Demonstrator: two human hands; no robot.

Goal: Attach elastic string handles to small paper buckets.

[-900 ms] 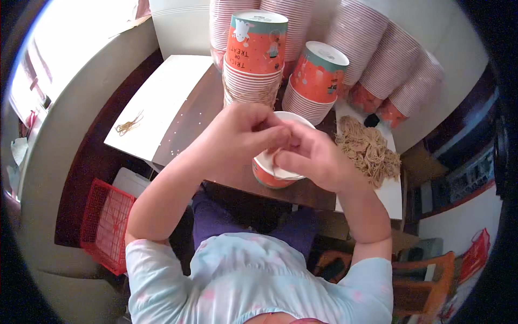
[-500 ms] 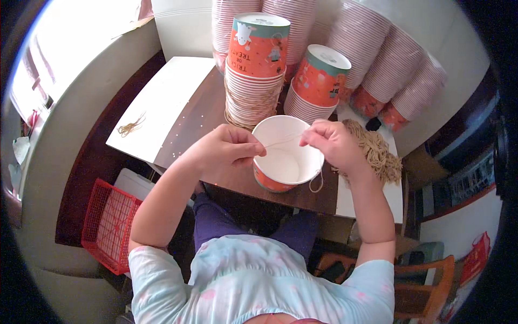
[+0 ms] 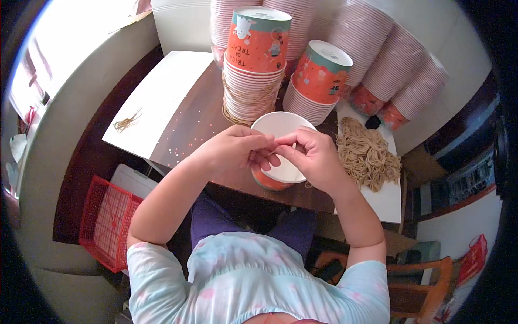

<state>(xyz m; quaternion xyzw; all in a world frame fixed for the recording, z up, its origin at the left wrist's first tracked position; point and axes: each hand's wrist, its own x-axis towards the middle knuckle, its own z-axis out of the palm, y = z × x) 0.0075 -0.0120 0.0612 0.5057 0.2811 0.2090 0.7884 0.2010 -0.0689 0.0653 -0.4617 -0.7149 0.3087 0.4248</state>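
Observation:
An orange and green paper bucket point(image 3: 272, 123) with a white inside stands upright at the table's front edge. Above its mouth my two hands meet fingertip to fingertip. My left hand point(image 3: 245, 148) is closed in a pinch, some fingers curled beneath. My right hand point(image 3: 315, 157) pinches with thumb and forefinger. Between them is a thin string, mostly hidden by the fingers here. Beyond the bucket rises a tall stack of upside-down paper buckets point(image 3: 258, 43), with loops of tan string around its rims. A shorter stack point(image 3: 322, 70) is beside it.
A heap of tan strings point(image 3: 369, 154) lies right of my right hand. A few strings point(image 3: 127, 122) lie on the white board at left, near scattered white dots. Wrapped bucket stacks point(image 3: 396, 65) line the back. A red basket point(image 3: 110, 224) sits low left, a wooden chair point(image 3: 426, 286) low right.
My hands were apart with the string stretched between them; now they have come together over the bucket. The string loop hanging at the bucket's right side is mostly out of sight.

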